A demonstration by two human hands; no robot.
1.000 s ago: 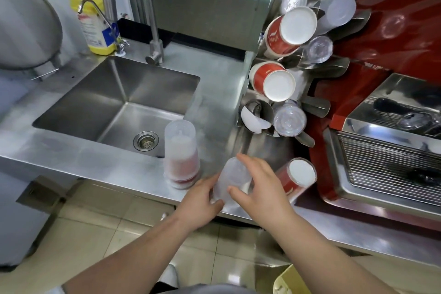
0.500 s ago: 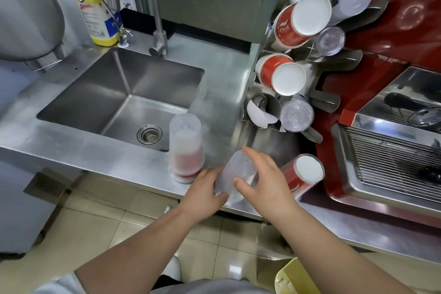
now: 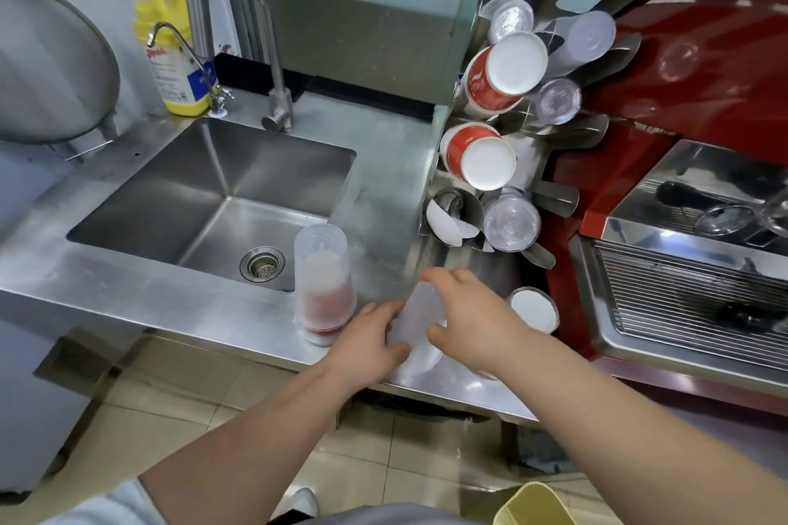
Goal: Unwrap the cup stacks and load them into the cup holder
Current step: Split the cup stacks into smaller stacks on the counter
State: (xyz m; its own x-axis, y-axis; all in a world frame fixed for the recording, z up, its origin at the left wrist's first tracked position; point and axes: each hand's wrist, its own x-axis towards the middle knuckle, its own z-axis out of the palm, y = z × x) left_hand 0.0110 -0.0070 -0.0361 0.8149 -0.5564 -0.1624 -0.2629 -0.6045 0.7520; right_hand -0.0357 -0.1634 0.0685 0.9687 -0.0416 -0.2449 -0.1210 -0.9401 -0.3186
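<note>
Cup stacks are sitting at several stages of the job. Both hands are working on a frosted plastic cup stack lying tilted on the steel counter, at about 6 o'clock from the cup holder. The left hand is curling round the near end of that stack, thumb and fingers wrapping its side, while the right hand is arching over the top, fingertips and thumb pinching it. Whether a wrapper is covering this stack, the picture is too soft to show.

Just beside the right hand, at its 3 o'clock, a red paper cup stack is lying on the counter with its white base facing up; the hand is hiding most of it. At 9 o'clock from the hands, a wrapped cup stack is standing upright near the counter edge, close to the sink, with clear film looking to be around it.

The holder is already carrying a good share: two red paper stacks and several clear plastic stacks are poking out of its tubes, while one lower tube is showing only a scrap of white.

By my reading, the work is roughly midway. Three stacks are waiting on the counter, the upright one apparently needing unwrapping, and the one in hand is probably next for a free tube.
</note>
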